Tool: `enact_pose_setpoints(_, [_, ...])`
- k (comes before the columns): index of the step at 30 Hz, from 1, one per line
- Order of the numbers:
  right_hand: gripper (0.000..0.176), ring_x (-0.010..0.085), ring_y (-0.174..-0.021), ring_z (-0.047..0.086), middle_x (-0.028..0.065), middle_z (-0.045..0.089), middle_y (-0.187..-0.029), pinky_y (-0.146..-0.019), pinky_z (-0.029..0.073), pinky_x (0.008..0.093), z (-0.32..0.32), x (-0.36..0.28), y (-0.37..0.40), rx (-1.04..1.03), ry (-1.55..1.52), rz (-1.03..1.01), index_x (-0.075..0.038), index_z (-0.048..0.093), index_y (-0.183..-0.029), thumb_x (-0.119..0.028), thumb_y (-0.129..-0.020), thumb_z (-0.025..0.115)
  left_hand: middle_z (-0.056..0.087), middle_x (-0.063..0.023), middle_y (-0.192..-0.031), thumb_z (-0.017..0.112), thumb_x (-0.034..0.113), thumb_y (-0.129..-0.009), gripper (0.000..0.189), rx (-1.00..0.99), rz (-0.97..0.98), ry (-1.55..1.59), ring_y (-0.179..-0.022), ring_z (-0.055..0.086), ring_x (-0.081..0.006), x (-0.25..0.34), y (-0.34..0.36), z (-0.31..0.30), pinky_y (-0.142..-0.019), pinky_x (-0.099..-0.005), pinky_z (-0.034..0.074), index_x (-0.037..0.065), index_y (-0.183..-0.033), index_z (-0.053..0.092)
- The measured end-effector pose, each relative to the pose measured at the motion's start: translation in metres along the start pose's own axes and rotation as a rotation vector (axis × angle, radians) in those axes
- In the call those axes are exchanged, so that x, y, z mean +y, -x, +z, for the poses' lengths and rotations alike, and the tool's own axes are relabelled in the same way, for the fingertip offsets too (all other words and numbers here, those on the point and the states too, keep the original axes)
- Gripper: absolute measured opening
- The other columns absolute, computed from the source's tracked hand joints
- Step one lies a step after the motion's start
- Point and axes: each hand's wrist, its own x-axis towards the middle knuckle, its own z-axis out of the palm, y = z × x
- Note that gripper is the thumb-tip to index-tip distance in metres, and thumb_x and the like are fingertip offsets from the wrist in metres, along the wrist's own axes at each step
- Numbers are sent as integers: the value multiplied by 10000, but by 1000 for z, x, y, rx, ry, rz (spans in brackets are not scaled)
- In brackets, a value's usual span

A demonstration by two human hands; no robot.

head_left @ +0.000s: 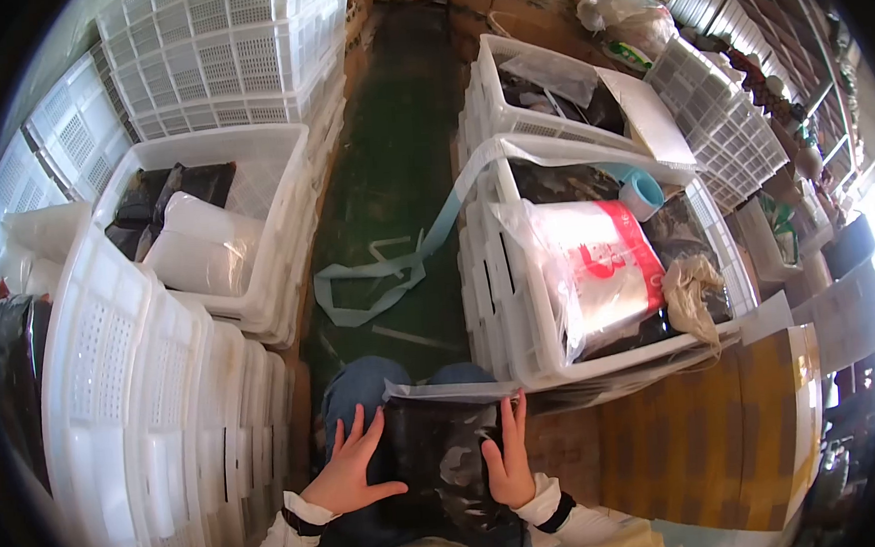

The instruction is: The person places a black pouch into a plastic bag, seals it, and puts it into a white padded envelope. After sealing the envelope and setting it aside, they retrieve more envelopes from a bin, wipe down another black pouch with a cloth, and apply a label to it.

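Note:
A black, shiny plastic-wrapped package (pixel 431 454) lies across the lap, over blue jeans (pixel 359 387). Along its far edge runs a pale translucent strip (pixel 455 393). My left hand (pixel 354 471) rests at the package's left side, fingers spread and thumb pointing inward over the black plastic. On the opposite side my right hand (pixel 510 462) lies along the right edge, fingers stretched away from me and thumb apart. Neither hand is wrapped around anything.
Stacked white crates (pixel 176 340) rise on the left. A right-hand crate (pixel 533 363) holds a red-and-white bag (pixel 608 268) and a blue tape roll (pixel 641 196). A pale strip (pixel 435 236) trails onto the green floor (pixel 380 157). A taped carton (pixel 702 428) stands at right.

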Motion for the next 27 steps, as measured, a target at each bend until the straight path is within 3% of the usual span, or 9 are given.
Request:
enact_pose_setpoints(5, [595, 457, -1323, 80, 323, -26, -1423, -1067, 133, 445, 10, 6, -19, -7, -5, 27, 30, 144, -1386, -196, -915, 429, 356, -214, -1360, 684, 356, -758, 780, 58, 16, 236, -1308, 267, -346, -10, -14, -38, -1054, -433, 227, -30, -1329, 320])
enact_pose_setpoints(6, [597, 457, -1323, 81, 324, -26, -1422, -1067, 136, 446, 12, 7, -22, -9, 5, 30, 24, 146, -1388, -203, -915, 432, 551, -189, -1173, 679, 303, -769, 523, 140, -14, 149, -1141, 503, -296, -7, -22, -55, -954, -370, 382, -2, -1167, 532])
enact_pose_setpoints(10, [636, 461, -1318, 105, 330, -15, -1419, -1062, 155, 451, 3, 16, -27, -67, -21, 21, 12, 184, -1380, -204, -883, 516, 653, -130, -871, 658, 189, -793, 222, 528, 38, 131, -798, 644, -225, -7, -101, -116, -713, -300, 490, 8, -920, 633])
enact_pose_setpoints(14, [703, 401, -1340, 122, 306, 54, -1430, -1062, 180, 411, -10, 4, -42, -91, 31, 56, -15, 258, -1365, -177, -802, 646, 639, -83, -918, 632, 133, -814, 246, 421, 63, 320, -896, 601, -153, -37, -237, -138, -789, -270, 465, 5, -1021, 597])
enact_pose_setpoints(18, [621, 379, -1285, 302, 279, 255, -1389, -1007, 313, 387, -26, -14, -61, -144, 82, 112, -8, 422, -1279, -189, -757, 707, 466, -169, -1256, 692, 96, -714, 622, 313, 50, 426, -1214, 411, -241, -71, -353, -114, -960, -317, 372, 23, -1261, 404])
enact_pose_setpoints(19, [504, 363, -1188, 432, 239, 426, -1285, -937, 391, 379, -27, -22, -66, -92, 77, 114, -4, 522, -1174, -150, -733, 717, 450, -184, -1269, 690, 94, -687, 668, 348, 72, 400, -1212, 413, -258, -70, -372, -114, -968, -327, 367, 25, -1275, 383])
enact_pose_setpoints(22, [531, 326, -1145, 464, 223, 448, -1260, -934, 387, 372, -28, -15, -59, -86, 142, 34, -8, 461, -1230, -220, -791, 672, 426, -204, -1290, 675, 62, -617, 774, 372, 133, 416, -1217, 405, -286, -62, -415, -112, -986, -342, 351, 28, -1311, 334])
enact_pose_setpoints(24, [551, 412, -1128, 451, 272, 420, -1266, -912, 406, 395, -32, -18, -63, -123, 180, 28, -4, 467, -1221, -178, -754, 702, 444, -180, -1278, 653, 3, -586, 808, 271, 170, 537, -1234, 383, -275, -59, -433, -111, -985, -337, 345, 27, -1322, 321])
enact_pose_setpoints(27, [512, 405, -1035, 520, 250, 493, -1196, -832, 459, 395, -43, -41, -71, -104, 272, 2, -18, 504, -1191, -179, -747, 703, 602, -112, -998, 666, 4, -660, 477, 184, 133, 450, -935, 561, -188, -53, -422, -114, -826, -291, 438, -3, -1114, 520])
